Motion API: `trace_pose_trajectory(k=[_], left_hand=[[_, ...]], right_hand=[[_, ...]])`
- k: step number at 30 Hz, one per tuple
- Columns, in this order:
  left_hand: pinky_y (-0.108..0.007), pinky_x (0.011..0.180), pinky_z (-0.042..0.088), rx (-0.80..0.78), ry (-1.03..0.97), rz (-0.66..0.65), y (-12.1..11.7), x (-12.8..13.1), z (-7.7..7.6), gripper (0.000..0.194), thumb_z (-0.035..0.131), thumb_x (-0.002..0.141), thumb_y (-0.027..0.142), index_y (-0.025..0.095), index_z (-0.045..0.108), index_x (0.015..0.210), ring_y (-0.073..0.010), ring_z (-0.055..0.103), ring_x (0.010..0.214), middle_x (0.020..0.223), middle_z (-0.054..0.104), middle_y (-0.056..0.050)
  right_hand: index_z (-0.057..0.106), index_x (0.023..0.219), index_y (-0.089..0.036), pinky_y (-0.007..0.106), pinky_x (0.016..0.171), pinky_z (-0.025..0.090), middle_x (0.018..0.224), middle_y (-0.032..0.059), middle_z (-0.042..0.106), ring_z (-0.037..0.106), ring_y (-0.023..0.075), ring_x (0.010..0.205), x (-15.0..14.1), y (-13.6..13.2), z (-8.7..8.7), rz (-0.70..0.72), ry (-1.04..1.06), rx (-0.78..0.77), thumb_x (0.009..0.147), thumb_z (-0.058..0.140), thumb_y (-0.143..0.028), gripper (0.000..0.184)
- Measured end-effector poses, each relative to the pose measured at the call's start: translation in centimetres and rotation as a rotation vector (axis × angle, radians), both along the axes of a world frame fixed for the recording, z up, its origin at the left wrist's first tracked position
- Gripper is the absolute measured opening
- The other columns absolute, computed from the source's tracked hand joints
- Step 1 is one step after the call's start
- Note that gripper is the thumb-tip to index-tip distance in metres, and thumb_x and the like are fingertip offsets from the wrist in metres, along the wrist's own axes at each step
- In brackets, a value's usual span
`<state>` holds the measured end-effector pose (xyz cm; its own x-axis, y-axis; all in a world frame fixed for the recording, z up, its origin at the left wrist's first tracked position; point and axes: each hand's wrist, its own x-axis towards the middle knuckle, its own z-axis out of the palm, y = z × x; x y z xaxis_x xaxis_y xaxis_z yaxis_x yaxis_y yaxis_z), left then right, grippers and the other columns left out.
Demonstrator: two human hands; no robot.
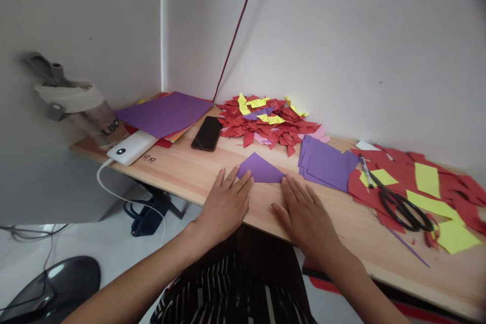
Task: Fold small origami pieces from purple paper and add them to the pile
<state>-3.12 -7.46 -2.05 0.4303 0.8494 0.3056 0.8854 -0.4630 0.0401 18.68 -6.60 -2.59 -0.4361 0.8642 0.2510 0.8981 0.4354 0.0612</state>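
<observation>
A purple sheet of paper [261, 169], folded into a triangle, lies on the wooden table between my hands, its point toward the wall. My left hand [229, 200] lies flat with its fingertips on the triangle's left corner. At the right corner, my right hand [304, 210] rests with fingers stretched out and the thumb apart. Neither hand grips anything. Close to my right hand is a stack of purple paper squares [325, 163]. Beyond the triangle sits a heap of folded red, yellow, purple and pink paper pieces [266, 124].
A black phone [207, 133] and a white power bank [132, 148] with a cable lie on the left. Large coloured sheets [167, 111] and a bottle [87, 111] are beside them. Black-handled scissors [402, 207], a pen [366, 172] and red and yellow scraps [402, 179] cover the right side.
</observation>
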Motion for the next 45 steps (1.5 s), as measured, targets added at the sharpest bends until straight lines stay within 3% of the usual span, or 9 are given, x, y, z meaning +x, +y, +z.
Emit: trace_pose_trajectory(k=[4,8,12,14,18,31,34,37,45], left_hand=[[-0.055,0.117,0.022,0.020,-0.028,0.013,-0.2,-0.1,0.1,0.044,0.036,0.097,0.028,0.018,0.052,0.136,-0.0287,0.027,0.144,0.147,0.047,-0.006],[-0.056,0.117,0.022,0.021,-0.065,0.038,-0.4,-0.1,0.2,0.043,0.038,0.096,0.030,0.019,0.053,0.135,-0.0303,0.026,0.145,0.149,0.045,-0.005],[-0.057,0.116,0.024,0.007,-0.072,0.060,-0.5,-0.1,0.3,0.043,0.041,0.095,0.031,0.020,0.053,0.134,-0.0315,0.026,0.144,0.149,0.045,-0.005],[-0.058,0.116,0.024,-0.005,-0.066,0.062,-0.5,-0.1,0.4,0.046,0.045,0.093,0.031,0.020,0.051,0.137,-0.0321,0.026,0.144,0.149,0.045,-0.006],[-0.059,0.116,0.024,0.010,-0.071,0.071,-0.5,-0.2,0.2,0.045,0.044,0.093,0.030,0.021,0.052,0.136,-0.0326,0.026,0.144,0.148,0.045,-0.006],[-0.057,0.117,0.023,0.064,-0.117,0.054,-0.9,-0.5,-0.1,0.038,0.039,0.096,0.025,0.019,0.059,0.127,-0.0283,0.035,0.141,0.138,0.057,-0.006],[-0.057,0.117,0.023,0.044,-0.123,0.045,-0.8,-0.6,-0.2,0.039,0.041,0.095,0.026,0.019,0.056,0.131,-0.0285,0.033,0.141,0.140,0.055,-0.005],[-0.057,0.116,0.024,0.012,-0.116,0.026,-0.7,-0.7,-0.2,0.043,0.045,0.094,0.027,0.020,0.052,0.135,-0.0286,0.031,0.142,0.143,0.053,-0.004],[-0.059,0.116,0.022,0.069,-0.153,0.054,-0.9,-0.6,-0.5,0.038,0.039,0.097,0.027,0.022,0.059,0.129,-0.0284,0.038,0.139,0.137,0.058,-0.004]], right_hand=[[0.050,0.136,0.003,0.049,0.112,0.032,0.144,0.0226,0.047,0.043,0.0309,0.135,2.2,0.0,0.0,-0.048,-0.040,0.028,0.098,0.029,-0.045,0.064],[0.049,0.138,0.000,0.052,0.111,0.032,0.145,0.0205,0.046,0.041,0.0318,0.137,1.3,0.2,1.2,-0.056,-0.018,0.008,0.098,0.030,-0.042,0.061],[0.037,0.148,-0.008,0.046,0.116,0.028,0.154,0.0136,0.034,0.026,0.0234,0.145,-2.6,0.6,2.3,0.186,0.066,-0.115,0.100,0.029,-0.040,0.058],[0.034,0.149,-0.010,0.045,0.117,0.028,0.154,0.0124,0.034,0.028,0.0216,0.145,-4.3,0.9,2.4,0.262,0.093,-0.209,0.100,0.028,-0.041,0.059],[0.037,0.148,-0.008,0.048,0.117,0.026,0.154,0.0149,0.033,0.027,0.0229,0.145,-5.3,1.9,1.8,0.207,0.121,-0.254,0.100,0.030,-0.040,0.058],[0.040,0.145,-0.002,0.052,0.115,0.027,0.152,0.0196,0.036,0.030,0.0293,0.143,-3.6,3.2,1.3,0.032,0.085,-0.154,0.099,0.030,-0.041,0.061],[0.037,0.147,-0.003,0.051,0.117,0.023,0.154,0.0172,0.032,0.024,0.0280,0.146,-4.9,2.0,1.5,0.110,0.102,-0.133,0.100,0.028,-0.040,0.061],[0.037,0.147,-0.003,0.047,0.118,0.025,0.153,0.0167,0.034,0.027,0.0240,0.145,-6.2,1.4,1.5,0.217,0.113,-0.221,0.100,0.025,-0.039,0.060],[0.032,0.148,0.000,0.048,0.117,0.023,0.155,0.0182,0.029,0.025,0.0289,0.145,-4.7,4.5,1.4,-0.002,0.107,-0.235,0.099,0.030,-0.044,0.066]])
